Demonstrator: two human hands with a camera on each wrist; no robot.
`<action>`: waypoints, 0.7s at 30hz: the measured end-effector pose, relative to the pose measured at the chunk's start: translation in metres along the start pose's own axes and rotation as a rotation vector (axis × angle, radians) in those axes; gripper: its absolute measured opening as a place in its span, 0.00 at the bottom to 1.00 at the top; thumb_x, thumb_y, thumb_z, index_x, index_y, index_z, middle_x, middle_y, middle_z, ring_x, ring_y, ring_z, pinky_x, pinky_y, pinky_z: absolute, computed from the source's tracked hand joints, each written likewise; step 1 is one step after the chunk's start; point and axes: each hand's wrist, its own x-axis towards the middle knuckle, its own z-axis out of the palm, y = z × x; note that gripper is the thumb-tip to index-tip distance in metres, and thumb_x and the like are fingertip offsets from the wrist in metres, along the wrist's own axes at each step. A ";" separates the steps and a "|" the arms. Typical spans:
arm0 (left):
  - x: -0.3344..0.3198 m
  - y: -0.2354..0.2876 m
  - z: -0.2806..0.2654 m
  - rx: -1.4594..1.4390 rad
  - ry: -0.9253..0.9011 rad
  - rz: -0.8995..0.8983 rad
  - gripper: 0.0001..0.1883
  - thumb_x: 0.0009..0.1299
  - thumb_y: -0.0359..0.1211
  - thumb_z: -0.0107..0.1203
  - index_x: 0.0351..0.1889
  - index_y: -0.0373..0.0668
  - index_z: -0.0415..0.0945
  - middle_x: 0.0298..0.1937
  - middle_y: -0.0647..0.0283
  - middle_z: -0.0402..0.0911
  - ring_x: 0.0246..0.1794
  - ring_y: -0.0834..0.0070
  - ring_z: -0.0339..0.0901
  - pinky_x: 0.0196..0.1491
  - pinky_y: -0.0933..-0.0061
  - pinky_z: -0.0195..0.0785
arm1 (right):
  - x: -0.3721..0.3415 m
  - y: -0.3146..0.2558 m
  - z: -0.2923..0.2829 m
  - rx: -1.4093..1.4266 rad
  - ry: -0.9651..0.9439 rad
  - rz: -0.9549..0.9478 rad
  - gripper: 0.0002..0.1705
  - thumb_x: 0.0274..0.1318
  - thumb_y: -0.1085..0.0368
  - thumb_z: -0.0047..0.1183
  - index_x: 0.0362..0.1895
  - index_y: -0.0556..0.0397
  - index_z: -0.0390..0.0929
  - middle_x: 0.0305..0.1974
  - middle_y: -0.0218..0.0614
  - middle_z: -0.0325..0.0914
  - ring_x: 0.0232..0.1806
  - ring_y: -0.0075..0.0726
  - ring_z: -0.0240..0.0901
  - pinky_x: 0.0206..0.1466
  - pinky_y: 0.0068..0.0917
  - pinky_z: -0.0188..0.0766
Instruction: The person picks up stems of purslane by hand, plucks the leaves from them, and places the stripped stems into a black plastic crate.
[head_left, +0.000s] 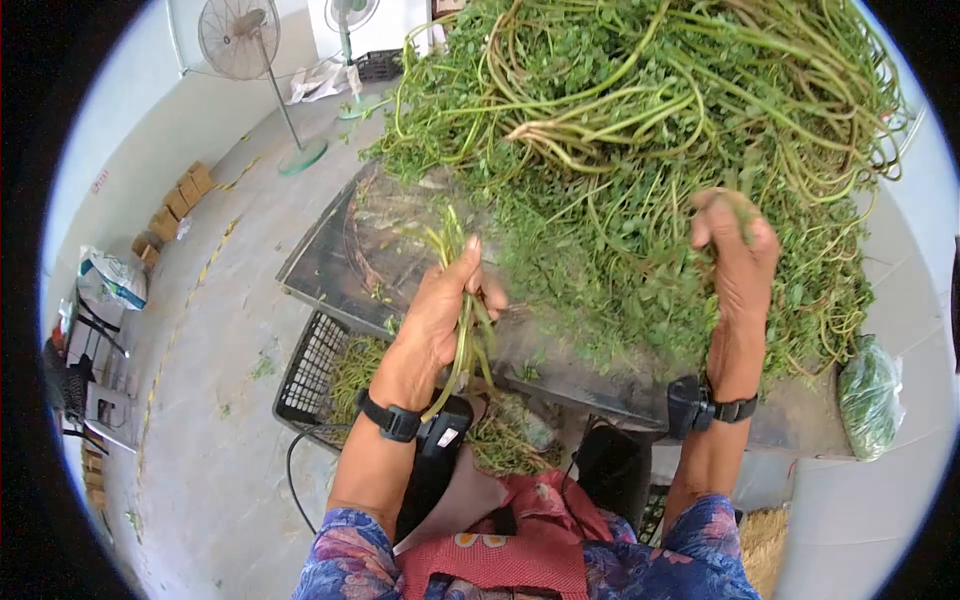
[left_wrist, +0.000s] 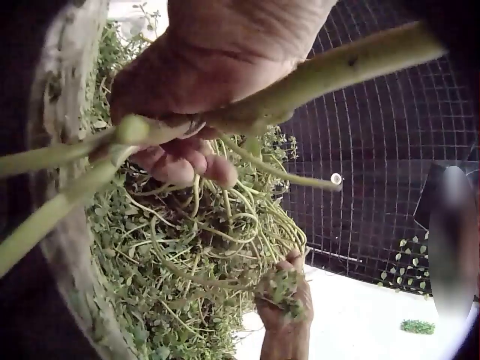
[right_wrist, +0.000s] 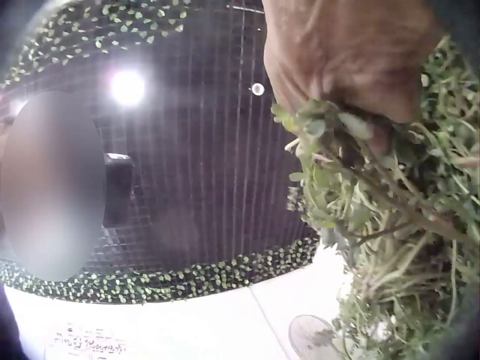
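My left hand (head_left: 432,312) grips a small bunch of thick green stems (head_left: 464,345), their cut-looking ends sticking out above and below the fist. Up close in the left wrist view, these stems (left_wrist: 322,79) cross in front of the palm. Over the right part of a big heap of leafy green plants (head_left: 600,250), my right hand (head_left: 742,262) has its fingers curled round a leafy sprig (right_wrist: 322,161). Small leaves hang out below that fist in the right wrist view, while the fingertips are mostly hidden. Long bare stems (head_left: 580,130) lie tangled across the heap's top.
The heap lies on a dark worn table (head_left: 320,245). Below its left edge stands a black plastic crate (head_left: 298,375) with stems in it. A plastic bag of greens (head_left: 870,400) sits at the right corner. A standing fan (head_left: 240,40) and cardboard boxes (head_left: 178,200) are farther off.
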 end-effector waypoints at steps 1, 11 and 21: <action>-0.001 0.001 0.003 -0.068 0.052 -0.037 0.23 0.70 0.49 0.46 0.17 0.48 0.61 0.14 0.61 0.70 0.10 0.78 0.59 0.12 0.78 0.53 | 0.003 -0.014 -0.003 -0.013 -0.002 -0.021 0.13 0.59 0.60 0.51 0.36 0.59 0.77 0.18 0.21 0.66 0.16 0.12 0.54 0.18 0.13 0.46; -0.009 0.006 -0.002 -0.181 -0.086 -0.048 0.21 0.70 0.47 0.48 0.18 0.47 0.62 0.12 0.68 0.64 0.08 0.82 0.56 0.10 0.81 0.47 | 0.070 -0.068 -0.007 -0.160 0.383 -0.208 0.15 0.56 0.62 0.54 0.42 0.61 0.79 0.38 0.32 0.79 0.40 0.21 0.70 0.49 0.21 0.64; -0.010 -0.002 0.006 -0.173 -0.074 -0.058 0.20 0.69 0.45 0.52 0.18 0.46 0.63 0.12 0.68 0.64 0.07 0.82 0.56 0.09 0.80 0.47 | 0.177 -0.031 0.042 -0.621 0.157 -0.645 0.19 0.53 0.55 0.54 0.46 0.52 0.78 0.37 0.47 0.80 0.38 0.44 0.77 0.44 0.34 0.68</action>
